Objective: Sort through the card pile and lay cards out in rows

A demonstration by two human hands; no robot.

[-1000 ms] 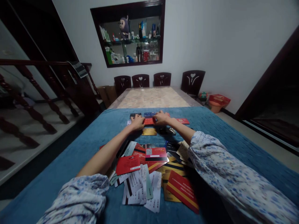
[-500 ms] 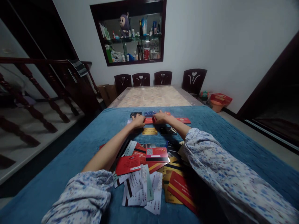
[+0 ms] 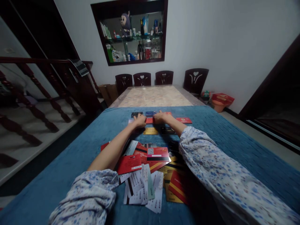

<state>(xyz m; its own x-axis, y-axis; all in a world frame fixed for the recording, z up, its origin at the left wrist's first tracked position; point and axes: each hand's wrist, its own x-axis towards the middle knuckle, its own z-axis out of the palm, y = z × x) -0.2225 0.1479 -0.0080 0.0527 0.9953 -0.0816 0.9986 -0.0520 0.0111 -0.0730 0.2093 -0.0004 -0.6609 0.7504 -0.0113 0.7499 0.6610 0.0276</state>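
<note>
My left hand [image 3: 140, 120] and my right hand [image 3: 159, 117] reach to the far part of the blue cloth, with bent fingers at the two ends of a red card [image 3: 149, 120] that lies flat between them. Behind it lie a black card [image 3: 137, 114] and a blue card [image 3: 150, 113]. On the near side are a gold card [image 3: 150, 131] and another black card [image 3: 168, 130]. A second red card [image 3: 184, 120] lies to the right of my right hand. My fingertips are partly hidden.
A loose heap of overlapping cards lies nearer me, with red cards [image 3: 128, 164], white cards [image 3: 134, 184] and gold cards [image 3: 172, 190]. The blue cloth [image 3: 77, 162] covers the near table. Chairs [image 3: 164, 77] stand beyond the far table edge [image 3: 150, 93].
Both hands stay at the red card's ends. My right forearm has shifted slightly left, covering more of the dark cards by its sleeve. The view has shifted a little.
</note>
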